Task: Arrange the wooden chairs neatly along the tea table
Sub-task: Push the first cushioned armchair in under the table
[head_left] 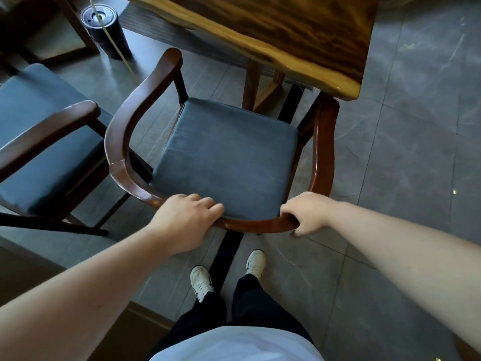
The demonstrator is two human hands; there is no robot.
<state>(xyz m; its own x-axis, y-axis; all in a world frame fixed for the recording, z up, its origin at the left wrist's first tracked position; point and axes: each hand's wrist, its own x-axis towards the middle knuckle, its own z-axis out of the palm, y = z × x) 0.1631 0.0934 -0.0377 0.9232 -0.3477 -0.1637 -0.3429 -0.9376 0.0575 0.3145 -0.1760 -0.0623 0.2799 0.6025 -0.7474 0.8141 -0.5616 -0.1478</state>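
A wooden armchair (122, 142) with a curved rail and a grey-blue seat cushion stands in front of me, its front facing the tea table (299, 35). The chair's right arm end sits under the table's near corner. My left hand (187, 220) grips the back rail on the left, fingers curled over it. My right hand (307, 212) grips the same rail on the right. A second wooden chair (49, 126) with the same cushion stands close to the left, slightly further from the table.
A black cylindrical container (104, 32) with a thin yellow tube stands on the grey tiled floor near the table's left side. Another dark chair frame (67, 27) is at the top left. My feet (226, 274) are right behind the chair.
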